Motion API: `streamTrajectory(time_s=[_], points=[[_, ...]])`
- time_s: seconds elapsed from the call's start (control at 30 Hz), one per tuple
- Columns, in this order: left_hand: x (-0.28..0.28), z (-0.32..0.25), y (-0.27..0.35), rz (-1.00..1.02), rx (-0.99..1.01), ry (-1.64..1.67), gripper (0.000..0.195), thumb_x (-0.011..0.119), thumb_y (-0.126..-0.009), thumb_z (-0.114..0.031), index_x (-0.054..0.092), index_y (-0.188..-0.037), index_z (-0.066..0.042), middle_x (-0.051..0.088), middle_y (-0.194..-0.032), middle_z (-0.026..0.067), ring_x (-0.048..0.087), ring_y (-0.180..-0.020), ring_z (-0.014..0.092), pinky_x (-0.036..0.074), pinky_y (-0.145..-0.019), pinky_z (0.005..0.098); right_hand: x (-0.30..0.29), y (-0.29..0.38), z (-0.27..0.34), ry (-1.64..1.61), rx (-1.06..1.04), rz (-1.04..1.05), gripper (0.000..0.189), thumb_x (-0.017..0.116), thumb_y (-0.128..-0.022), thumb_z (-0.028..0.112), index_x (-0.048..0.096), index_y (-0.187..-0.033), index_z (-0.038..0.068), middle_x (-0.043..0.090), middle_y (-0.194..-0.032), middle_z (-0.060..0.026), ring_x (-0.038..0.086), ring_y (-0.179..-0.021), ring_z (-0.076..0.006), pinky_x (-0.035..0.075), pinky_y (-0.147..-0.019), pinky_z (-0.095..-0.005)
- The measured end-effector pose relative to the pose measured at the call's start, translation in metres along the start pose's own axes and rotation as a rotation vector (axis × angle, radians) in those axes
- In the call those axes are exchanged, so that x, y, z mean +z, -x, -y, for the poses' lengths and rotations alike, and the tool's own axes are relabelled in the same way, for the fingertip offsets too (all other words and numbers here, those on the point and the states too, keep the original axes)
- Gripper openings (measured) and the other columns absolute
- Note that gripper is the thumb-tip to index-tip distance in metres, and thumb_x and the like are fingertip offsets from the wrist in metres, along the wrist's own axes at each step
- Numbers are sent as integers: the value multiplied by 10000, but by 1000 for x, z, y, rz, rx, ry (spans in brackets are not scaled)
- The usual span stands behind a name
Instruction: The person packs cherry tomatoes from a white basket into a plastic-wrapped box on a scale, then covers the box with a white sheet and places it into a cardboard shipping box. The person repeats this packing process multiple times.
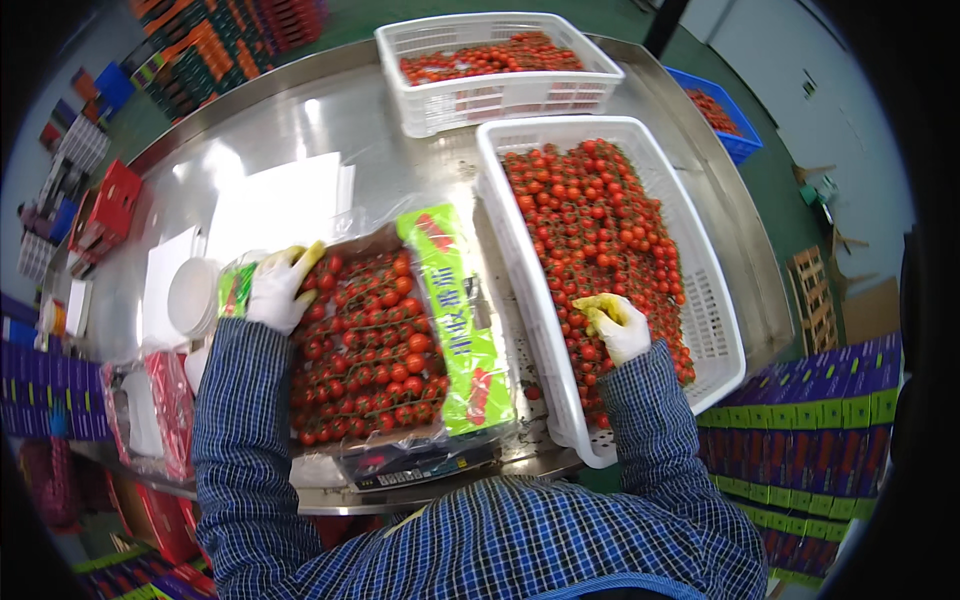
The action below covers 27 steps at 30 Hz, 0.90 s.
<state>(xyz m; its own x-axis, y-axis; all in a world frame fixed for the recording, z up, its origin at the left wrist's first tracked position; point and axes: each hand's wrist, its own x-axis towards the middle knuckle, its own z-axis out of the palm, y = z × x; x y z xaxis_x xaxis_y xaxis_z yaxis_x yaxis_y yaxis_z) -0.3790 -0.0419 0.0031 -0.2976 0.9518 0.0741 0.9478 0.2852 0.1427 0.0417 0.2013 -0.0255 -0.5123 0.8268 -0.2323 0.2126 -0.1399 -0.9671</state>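
Note:
My left hand [279, 291], in a white glove with yellow-stained fingertips, rests at the left edge of a carton [375, 244] lined with clear film. Its thumb and fingers are apart beside the tomatoes, with no clear grip on anything. Rows of cherry tomatoes on the vine [367, 345] fill this carton, and its green printed flap [465, 322] lies folded out to the right. Over a white plastic crate [709, 315] is my right hand [616, 324], gloved the same way, its fingers curled towards the thumb. Vine tomatoes [592, 217] lie below it; whether it pinches a stem is hidden.
Beneath the carton sits a scale with a keypad [409, 476]. A second white crate [502, 97] of tomatoes stands behind on the steel table [285, 120]. White sheets [274, 199], a round white tub [193, 295] and a red-edged package [169, 412] are at left. Stacked cartons [802, 435] stand right.

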Motion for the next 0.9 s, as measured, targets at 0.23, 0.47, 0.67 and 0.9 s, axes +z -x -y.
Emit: streamTrajectory(time_s=[0.23,0.47,0.67,0.9], points=[[47,16,15,-223,-101,33,606,671,-729,-38,503,-1309,-89,562,-1131,204,531,-1048,376,437,-940,423,-46,-28,-12,397,18,6,162,592,-868,71,715,-966,34,653,-902,-70,616,-760,-104,505,-717,-254],[66,0,20,-339,-402,17,674,570,-709,36,455,-1361,-94,484,-1265,229,471,-1171,390,378,-1021,424,-65,-140,-22,820,22,-60,209,576,-869,218,717,-987,118,689,-982,-103,662,-901,-230,509,-838,-327],[62,-10,33,-330,-300,93,705,485,-724,77,443,-1394,-138,451,-1316,223,466,-1207,359,387,-1023,411,-7,-225,-18,1236,256,-142,391,574,-883,308,613,-1192,72,581,-1231,-168,596,-1107,-300,476,-964,-417],[60,-18,39,-154,-472,-204,679,594,-808,-129,377,-1438,-258,492,-1344,131,491,-1210,305,414,-985,418,-9,-250,-33,1384,390,55,440,605,-804,319,654,-1128,25,628,-1160,-208,624,-1063,-298,510,-907,-412]])
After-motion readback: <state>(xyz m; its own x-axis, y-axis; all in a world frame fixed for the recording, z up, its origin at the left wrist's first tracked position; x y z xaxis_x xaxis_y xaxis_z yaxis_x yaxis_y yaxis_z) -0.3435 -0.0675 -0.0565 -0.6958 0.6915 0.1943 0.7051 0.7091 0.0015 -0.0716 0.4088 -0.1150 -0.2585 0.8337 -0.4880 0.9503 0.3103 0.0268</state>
